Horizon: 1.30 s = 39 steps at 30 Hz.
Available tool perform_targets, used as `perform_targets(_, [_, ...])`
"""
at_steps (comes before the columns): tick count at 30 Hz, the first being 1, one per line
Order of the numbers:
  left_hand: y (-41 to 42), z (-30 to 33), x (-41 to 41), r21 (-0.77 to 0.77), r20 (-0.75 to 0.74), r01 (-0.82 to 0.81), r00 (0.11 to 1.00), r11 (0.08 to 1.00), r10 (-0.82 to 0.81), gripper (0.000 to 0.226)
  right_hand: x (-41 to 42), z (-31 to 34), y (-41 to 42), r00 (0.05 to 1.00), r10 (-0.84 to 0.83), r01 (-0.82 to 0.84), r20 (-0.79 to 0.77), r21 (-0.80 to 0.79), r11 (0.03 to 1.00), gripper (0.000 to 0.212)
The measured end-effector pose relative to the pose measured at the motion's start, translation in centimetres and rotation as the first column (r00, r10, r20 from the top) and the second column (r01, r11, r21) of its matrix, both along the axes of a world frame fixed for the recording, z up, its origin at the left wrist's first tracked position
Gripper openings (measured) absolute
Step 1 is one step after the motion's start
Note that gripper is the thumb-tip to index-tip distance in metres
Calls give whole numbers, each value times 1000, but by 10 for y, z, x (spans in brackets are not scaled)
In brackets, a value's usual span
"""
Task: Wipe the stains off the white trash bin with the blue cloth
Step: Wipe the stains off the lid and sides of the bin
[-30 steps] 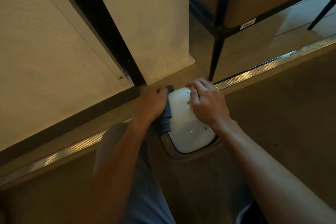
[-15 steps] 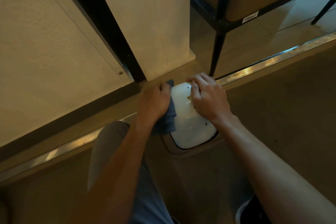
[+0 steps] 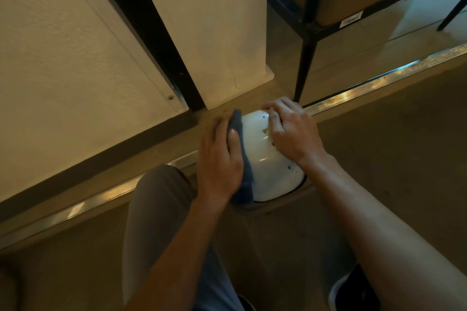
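The white trash bin point(image 3: 265, 169) stands on the floor between my arms, seen from above, its domed lid glossy with brown spots near the middle and right edge. My left hand point(image 3: 218, 161) presses the blue cloth point(image 3: 243, 159) flat against the bin's left side, thumb on top of the cloth; the cloth hangs down past the lid's near edge. My right hand point(image 3: 290, 131) rests on the lid's far right part with fingers bent over its top edge, steadying it.
A white wall corner point(image 3: 214, 45) and a black door frame point(image 3: 151, 40) rise just behind the bin. A black metal chair leg point(image 3: 303, 68) stands to the right. A metal floor strip point(image 3: 379, 81) runs diagonally. My knee point(image 3: 156, 199) is at the left.
My left hand has slid the cloth along the bin's left side toward me, the fingers now lying flatter. The right hand stays on the lid. The camera came slightly closer.
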<state>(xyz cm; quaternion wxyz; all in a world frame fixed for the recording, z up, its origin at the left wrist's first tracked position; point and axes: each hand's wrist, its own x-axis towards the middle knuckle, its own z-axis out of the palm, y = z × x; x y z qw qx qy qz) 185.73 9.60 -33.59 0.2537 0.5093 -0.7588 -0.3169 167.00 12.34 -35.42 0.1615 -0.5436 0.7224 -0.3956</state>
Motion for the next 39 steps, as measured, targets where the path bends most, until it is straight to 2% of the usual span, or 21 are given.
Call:
perform_targets(2, [-34,11,-10,197,-29,-70,997,978,77,35,1,2,0,1000,-6,6,-1,4,1000,39])
perform_targets(3, [-47,15,-13,274,16,-94,996,957,93,36,2,3,0,1000,-9,9,0,9,1000,39])
perform_targets(5, [-56,16,-15,325,70,-101,994,940,83,37,3,3,0,1000,-19,19,-6,11,1000,38])
perform_targets(10, [8,-8,3,163,-194,-107,971,981,138,38,2,-1,-2,999,-30,30,-21,6,1000,38])
perform_targets(13, [54,-23,12,76,-136,-84,986,994,93,58,0,-1,-3,999,-38,38,-24,2,999,38])
perform_targets(16, [55,-24,12,40,-101,-59,993,997,63,59,0,1,-1,1000,-11,11,-5,-3,1000,40])
perform_targets(18, [29,-20,7,48,-150,-63,986,997,70,53,0,3,0,1000,8,-8,16,-8,1000,39])
perform_targets(20, [-6,-7,-3,89,-165,-61,983,994,75,36,1,4,1,1000,12,-11,19,-6,1000,38])
perform_targets(22, [-34,5,-15,136,-54,-56,996,989,64,31,2,4,0,1000,-10,10,10,0,1000,38])
perform_targets(24, [-43,12,-21,108,73,-68,996,992,60,32,4,3,-1,999,-35,35,5,0,999,37])
perform_targets(26, [-26,8,-17,12,61,-54,997,998,53,28,4,2,-2,999,-43,43,1,-4,999,38])
perform_targets(28, [10,-3,-7,-63,22,-24,999,998,26,40,3,-1,-2,999,-43,43,-3,-5,999,38])
perform_targets(30, [47,-17,5,-117,84,15,996,993,-5,56,1,-3,-3,999,-37,37,-7,-5,999,36])
perform_targets(33, [65,-28,15,-176,168,64,985,982,-35,61,-1,-3,-2,1000,-19,19,2,-12,1000,34])
perform_targets(36, [32,-15,9,-125,132,54,991,991,-38,56,1,-2,-1,1000,-9,9,3,-24,1000,35])
perform_targets(39, [-19,9,-12,-46,162,40,986,998,-32,39,4,1,0,1000,-21,21,-3,-20,1000,36])
